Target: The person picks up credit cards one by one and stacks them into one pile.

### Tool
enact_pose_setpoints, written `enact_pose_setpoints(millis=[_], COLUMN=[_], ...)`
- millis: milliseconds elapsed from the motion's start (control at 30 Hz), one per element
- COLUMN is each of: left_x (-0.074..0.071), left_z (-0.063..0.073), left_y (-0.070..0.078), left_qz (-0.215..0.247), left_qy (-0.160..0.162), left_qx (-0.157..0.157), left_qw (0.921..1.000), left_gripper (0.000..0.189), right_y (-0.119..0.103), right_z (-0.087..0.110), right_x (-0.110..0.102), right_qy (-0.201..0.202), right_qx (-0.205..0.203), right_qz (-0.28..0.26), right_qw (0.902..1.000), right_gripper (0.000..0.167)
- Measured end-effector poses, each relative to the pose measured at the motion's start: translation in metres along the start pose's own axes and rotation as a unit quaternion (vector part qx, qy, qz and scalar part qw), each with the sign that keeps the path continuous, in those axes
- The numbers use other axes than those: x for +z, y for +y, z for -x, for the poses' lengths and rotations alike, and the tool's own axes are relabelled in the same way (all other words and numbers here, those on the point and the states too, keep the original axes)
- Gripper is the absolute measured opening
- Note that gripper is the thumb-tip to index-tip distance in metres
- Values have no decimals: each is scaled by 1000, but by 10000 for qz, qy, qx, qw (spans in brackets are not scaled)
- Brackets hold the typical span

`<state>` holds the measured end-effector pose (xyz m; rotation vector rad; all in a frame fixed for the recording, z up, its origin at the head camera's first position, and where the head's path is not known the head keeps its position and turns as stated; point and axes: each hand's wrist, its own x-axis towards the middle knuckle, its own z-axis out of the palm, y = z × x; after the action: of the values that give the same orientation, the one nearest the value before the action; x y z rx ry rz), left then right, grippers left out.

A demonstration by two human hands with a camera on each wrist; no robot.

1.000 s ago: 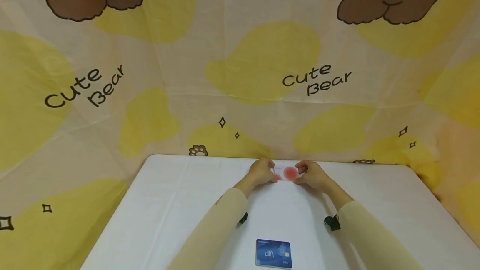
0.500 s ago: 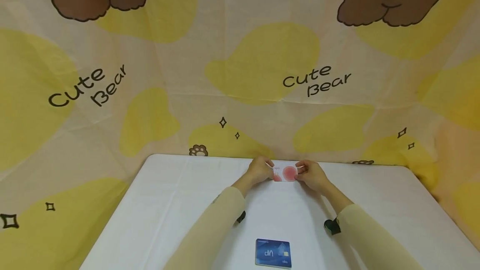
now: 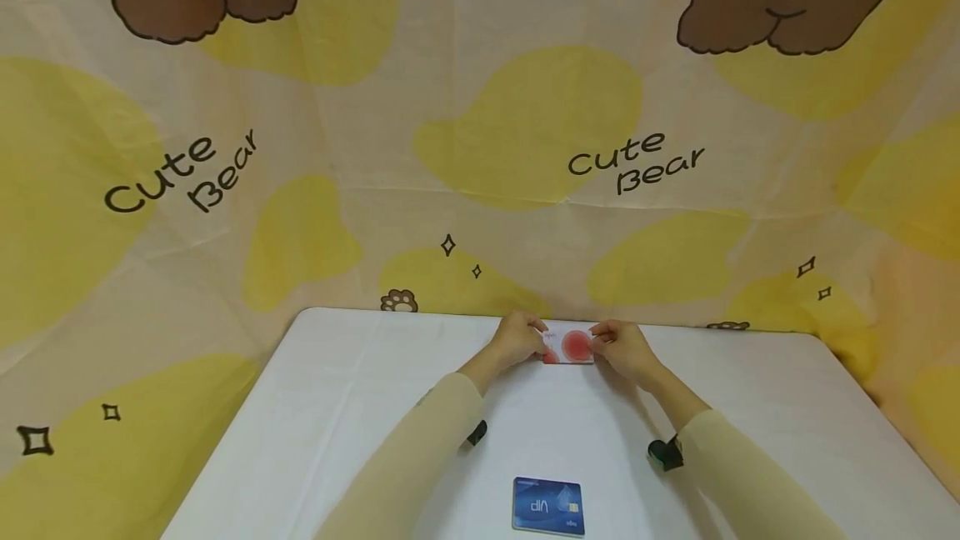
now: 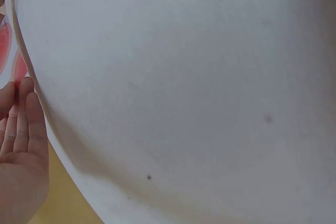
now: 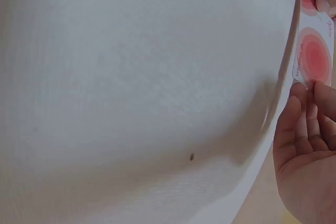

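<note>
Between the two hands, near the table's far edge, is a white card with red circles (image 3: 567, 347). My left hand (image 3: 516, 338) pinches its left end, and my right hand (image 3: 626, 350) pinches its right end between thumb and fingers. The right wrist view shows most of the card's face (image 5: 315, 51), with small print along one side. At the left border of the left wrist view, the left thumb and fingers (image 4: 26, 121) meet on the card's red corner. A blue VIP card (image 3: 548, 507) with a chip lies on the table, nearer the body, between the forearms.
The white table (image 3: 360, 407) has rounded far corners. Right behind it hangs a yellow and cream cloth (image 3: 517, 132) printed with bears and lettering. A dark piece (image 3: 665, 454) shows under the right forearm.
Both hands and the red-circled card have shifted very slightly left. The left fingers now sit more at the card's end, showing more of its face. The blue card stays in place.
</note>
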<state>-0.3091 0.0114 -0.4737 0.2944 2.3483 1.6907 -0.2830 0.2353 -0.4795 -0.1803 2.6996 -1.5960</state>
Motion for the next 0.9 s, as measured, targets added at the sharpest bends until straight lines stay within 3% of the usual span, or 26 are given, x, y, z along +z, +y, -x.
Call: enact_pose_setpoints(millis=[267, 500, 733, 900], left_x=[-4, -6, -6, -7], left_z=[4, 12, 19, 22], left_y=[1, 3, 2, 1], left_qz=[386, 507, 480, 588], left_qy=[-6, -87, -99, -9], left_qx=[117, -34, 186, 133], left_qw=[9992, 9987, 9986, 9982], left_gripper=[30, 30, 29, 33], right_y=[-8, -12, -15, -14], right_z=[5, 10, 16, 19], right_x=[-4, -3, -4, -6], right_qy=[-179, -176, -174, -201], right_qx=[262, 186, 205, 164], right_qz=[-314, -560, -609, -643], right_qw=[9990, 9981, 9978, 9976], right_gripper=[22, 20, 22, 24])
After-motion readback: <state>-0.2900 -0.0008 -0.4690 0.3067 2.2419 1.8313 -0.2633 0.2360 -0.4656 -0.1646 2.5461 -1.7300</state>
